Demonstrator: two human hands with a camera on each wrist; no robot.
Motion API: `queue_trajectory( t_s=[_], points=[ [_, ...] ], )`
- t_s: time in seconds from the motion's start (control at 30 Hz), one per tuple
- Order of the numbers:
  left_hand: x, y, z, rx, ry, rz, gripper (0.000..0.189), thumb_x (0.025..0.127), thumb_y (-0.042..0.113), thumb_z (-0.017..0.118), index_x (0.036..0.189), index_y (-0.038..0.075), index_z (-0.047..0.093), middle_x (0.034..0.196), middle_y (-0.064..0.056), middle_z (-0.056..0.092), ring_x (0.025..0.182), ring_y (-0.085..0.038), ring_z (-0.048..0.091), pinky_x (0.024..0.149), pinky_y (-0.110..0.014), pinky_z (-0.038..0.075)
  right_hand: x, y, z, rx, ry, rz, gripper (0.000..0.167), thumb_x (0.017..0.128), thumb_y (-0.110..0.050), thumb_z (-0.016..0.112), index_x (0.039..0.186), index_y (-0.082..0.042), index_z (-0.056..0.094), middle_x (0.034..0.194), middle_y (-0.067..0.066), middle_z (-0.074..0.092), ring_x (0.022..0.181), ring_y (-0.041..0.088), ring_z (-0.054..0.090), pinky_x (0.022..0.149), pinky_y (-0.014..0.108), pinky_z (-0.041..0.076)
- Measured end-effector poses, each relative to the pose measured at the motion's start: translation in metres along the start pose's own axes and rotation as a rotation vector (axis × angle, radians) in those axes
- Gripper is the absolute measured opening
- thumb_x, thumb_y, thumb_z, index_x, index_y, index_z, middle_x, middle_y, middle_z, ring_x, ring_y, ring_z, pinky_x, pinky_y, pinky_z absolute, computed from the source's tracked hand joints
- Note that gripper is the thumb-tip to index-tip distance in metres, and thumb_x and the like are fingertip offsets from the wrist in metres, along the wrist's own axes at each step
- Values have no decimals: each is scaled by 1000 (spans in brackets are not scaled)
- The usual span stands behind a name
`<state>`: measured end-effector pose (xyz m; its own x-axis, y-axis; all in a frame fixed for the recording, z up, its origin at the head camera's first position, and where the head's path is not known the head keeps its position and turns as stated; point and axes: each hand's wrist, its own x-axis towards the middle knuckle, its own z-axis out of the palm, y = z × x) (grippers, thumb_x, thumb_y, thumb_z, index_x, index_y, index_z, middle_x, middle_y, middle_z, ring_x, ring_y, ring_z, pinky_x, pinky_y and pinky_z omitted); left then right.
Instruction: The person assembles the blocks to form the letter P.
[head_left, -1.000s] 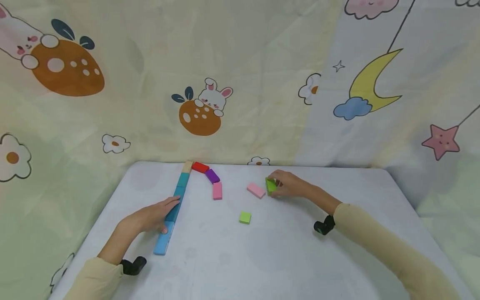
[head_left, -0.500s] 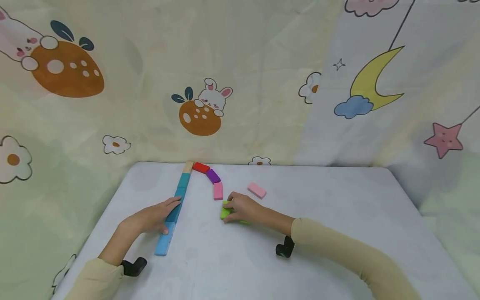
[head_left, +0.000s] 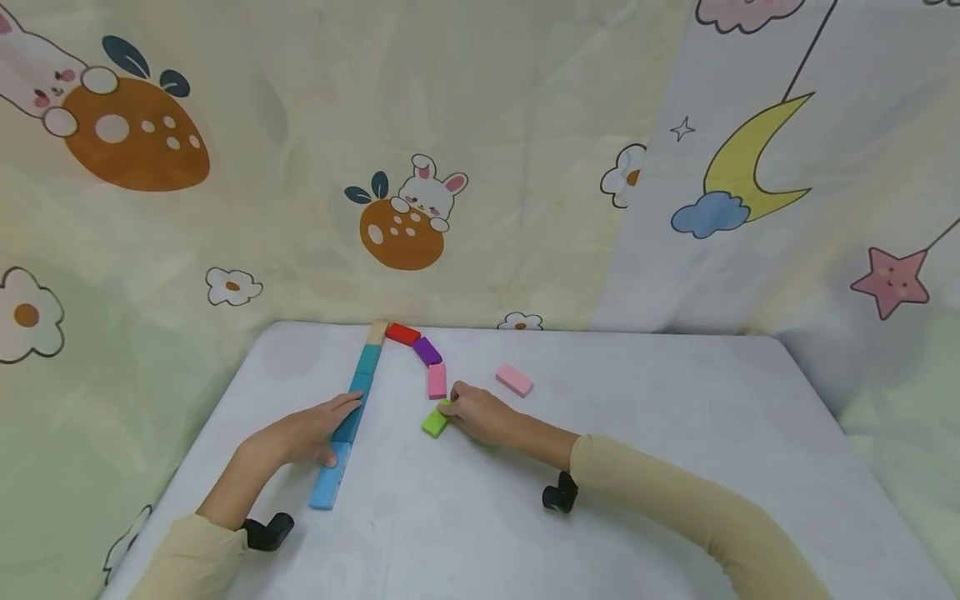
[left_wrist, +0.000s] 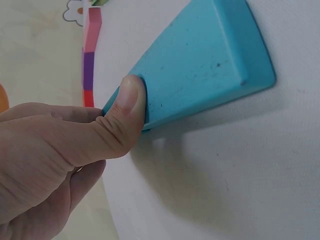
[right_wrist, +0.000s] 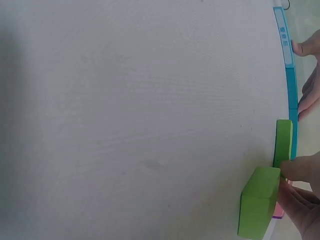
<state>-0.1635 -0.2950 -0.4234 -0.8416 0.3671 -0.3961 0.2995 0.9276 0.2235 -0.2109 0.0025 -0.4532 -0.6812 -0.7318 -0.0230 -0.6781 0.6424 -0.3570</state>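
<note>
In the head view, my right hand [head_left: 482,415] pinches a green block [head_left: 433,423] just below the pink block [head_left: 437,382]. In the right wrist view, the pinched green block [right_wrist: 283,140] shows beyond the fingertips. A second green block [right_wrist: 259,202] stands nearer that camera, and the hand hides it in the head view. My left hand [head_left: 303,432] rests along a straight row of blocks, its fingers on the teal block [head_left: 347,427] and its thumb at the light blue block [head_left: 326,487]. Up close in the left wrist view, the thumb presses a blue block [left_wrist: 192,65].
From the tan block [head_left: 377,333] atop the row, a red block [head_left: 403,334] and a purple block [head_left: 427,351] curve down to the pink one. Another pink block [head_left: 514,380] lies apart to the right. A patterned cloth [head_left: 525,167] hangs behind the white table [head_left: 637,400].
My right hand has carried a green block left and toward me, from beside the loose pink block to below the curve of blocks, and has turned it. The left hand stays in place.
</note>
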Motion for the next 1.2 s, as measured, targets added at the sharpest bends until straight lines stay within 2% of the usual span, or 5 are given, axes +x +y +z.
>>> queue_trajectory(
  t_s=[0.6, 0.77, 0.9, 1.07, 1.2],
  points=[
    [1, -2, 2, 16, 17, 10, 93, 76, 26, 79, 150, 1, 29, 157, -19, 28, 141, -41, 36, 109, -53, 41, 3, -2, 7, -75, 100, -31, 29, 93, -13, 64, 121, -10, 69, 101, 8, 63, 81, 12, 59, 69, 12, 50],
    [0, -2, 2, 3, 15, 7, 94, 76, 25, 80, 150, 1, 28, 158, -19, 28, 141, -41, 36, 108, -54, 41, -10, 1, -14, -107, 93, -9, 36, 93, -15, 66, 129, -14, 64, 109, 6, 63, 84, 12, 60, 71, 15, 52],
    [-1, -1, 1, 8, 16, -5, 94, 75, 25, 80, 150, 1, 29, 158, -19, 28, 141, -41, 35, 108, -54, 42, -21, 23, -32, -183, 107, 92, 41, 92, -21, 67, 131, -12, 61, 117, 5, 62, 96, 16, 60, 74, 24, 55],
    [0, -2, 2, 12, 13, -2, 95, 75, 26, 81, 150, 1, 29, 158, -19, 28, 141, -41, 35, 108, -54, 41, -32, 66, -29, -215, 104, 275, 42, 91, -29, 68, 125, -4, 63, 118, 10, 61, 101, 20, 56, 79, 31, 55],
    [1, -1, 3, 10, 10, -3, 94, 75, 26, 81, 150, 1, 29, 158, -18, 28, 141, -41, 36, 108, -53, 41, -38, 85, -23, -168, 126, 286, 37, 90, -23, 70, 117, 0, 65, 108, 13, 63, 92, 21, 57, 77, 32, 55]
  ],
)
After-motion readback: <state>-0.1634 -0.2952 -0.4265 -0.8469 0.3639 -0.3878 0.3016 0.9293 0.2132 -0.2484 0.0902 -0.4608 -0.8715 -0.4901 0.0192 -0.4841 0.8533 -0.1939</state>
